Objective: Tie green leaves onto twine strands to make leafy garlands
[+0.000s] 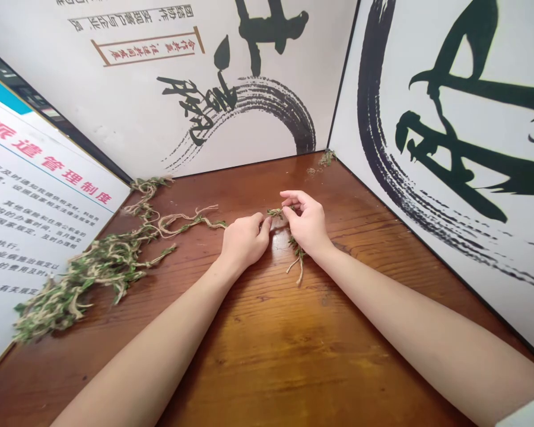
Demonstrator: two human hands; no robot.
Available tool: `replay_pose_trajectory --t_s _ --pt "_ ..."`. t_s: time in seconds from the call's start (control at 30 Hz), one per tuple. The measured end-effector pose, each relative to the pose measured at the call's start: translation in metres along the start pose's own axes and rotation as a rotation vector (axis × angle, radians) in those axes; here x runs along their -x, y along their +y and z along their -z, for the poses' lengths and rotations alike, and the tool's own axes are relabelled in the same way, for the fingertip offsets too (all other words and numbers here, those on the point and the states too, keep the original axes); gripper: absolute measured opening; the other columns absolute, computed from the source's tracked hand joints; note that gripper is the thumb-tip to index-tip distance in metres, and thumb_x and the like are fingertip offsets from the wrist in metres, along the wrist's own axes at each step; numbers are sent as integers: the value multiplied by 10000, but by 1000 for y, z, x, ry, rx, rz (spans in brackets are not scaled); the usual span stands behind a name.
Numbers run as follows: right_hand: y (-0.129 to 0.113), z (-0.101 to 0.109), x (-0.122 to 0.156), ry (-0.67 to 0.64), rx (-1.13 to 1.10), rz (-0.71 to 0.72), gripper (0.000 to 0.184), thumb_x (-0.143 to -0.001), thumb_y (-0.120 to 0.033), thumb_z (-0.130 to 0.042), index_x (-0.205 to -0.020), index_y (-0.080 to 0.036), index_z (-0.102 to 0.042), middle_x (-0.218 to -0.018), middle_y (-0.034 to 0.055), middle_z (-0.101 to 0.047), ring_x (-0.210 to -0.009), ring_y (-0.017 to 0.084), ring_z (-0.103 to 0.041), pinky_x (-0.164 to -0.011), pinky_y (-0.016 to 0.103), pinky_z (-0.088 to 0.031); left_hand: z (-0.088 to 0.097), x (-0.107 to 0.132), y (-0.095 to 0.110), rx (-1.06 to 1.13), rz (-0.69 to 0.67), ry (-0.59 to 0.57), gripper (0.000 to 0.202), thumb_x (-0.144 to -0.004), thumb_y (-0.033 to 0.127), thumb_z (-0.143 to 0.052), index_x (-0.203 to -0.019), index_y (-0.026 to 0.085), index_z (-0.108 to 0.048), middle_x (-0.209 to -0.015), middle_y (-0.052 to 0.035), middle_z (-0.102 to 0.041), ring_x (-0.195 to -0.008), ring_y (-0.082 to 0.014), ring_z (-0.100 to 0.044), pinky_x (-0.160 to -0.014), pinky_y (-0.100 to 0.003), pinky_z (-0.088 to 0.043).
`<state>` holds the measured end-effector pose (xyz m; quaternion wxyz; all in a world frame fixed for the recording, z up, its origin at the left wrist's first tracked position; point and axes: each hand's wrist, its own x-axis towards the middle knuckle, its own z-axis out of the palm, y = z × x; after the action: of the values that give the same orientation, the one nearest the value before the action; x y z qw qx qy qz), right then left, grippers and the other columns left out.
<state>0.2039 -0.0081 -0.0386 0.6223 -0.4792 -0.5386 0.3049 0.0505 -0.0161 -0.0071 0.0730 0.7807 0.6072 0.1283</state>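
So, R hand (pixel 305 224) fingers pinched thin green twine-wrapped herb sprig (pixel 296 252) on brown wood table (pixel 267 356); L hand (pixel 244 240) fingers curled just beside, hold unclear.

We note left forearm (pixel 151 350) and right forearm (pixel 418 332) bare, angled inward from the lower corners. Left hand (pixel 244 242) lies knuckles up, fingers curled; right hand (pixel 305 222) palm down, fingertips (pixel 288 212) pinched. Hands just apart.

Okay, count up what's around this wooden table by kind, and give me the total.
Bare hands: 2 (left hand, right hand)
Green herb clumps with pale twine: 3
White panels with black brush calligraphy: 2
White notice board with red and black print: 1
Total: 8
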Motion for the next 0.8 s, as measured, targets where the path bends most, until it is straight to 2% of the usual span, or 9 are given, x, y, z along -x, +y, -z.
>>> replay_pose_trajectory --t_s 0.3,0.8 --pt "2 1 -2 31 -12 -45 251 -860 -148 -601 -1085 -148 -712 -944 71 -695 -838 164 -650 -853 345 -547 0 -3 -5 238 12 41 435 -985 417 -453 -630 164 -436 -649 -31 -534 -639 -153 -408 -629 -307 -242" --pt "3 2 -4 116 -53 -81 241 -859 -147 -613 -1076 -133 -716 -923 71 -694 -833 168 -638 -862 347 -536 -1 -5 -8 323 23 57 446 -958 434 -468 -606 160 -436 -616 -12 -486 -627 -144 -392 -623 -315 -247"
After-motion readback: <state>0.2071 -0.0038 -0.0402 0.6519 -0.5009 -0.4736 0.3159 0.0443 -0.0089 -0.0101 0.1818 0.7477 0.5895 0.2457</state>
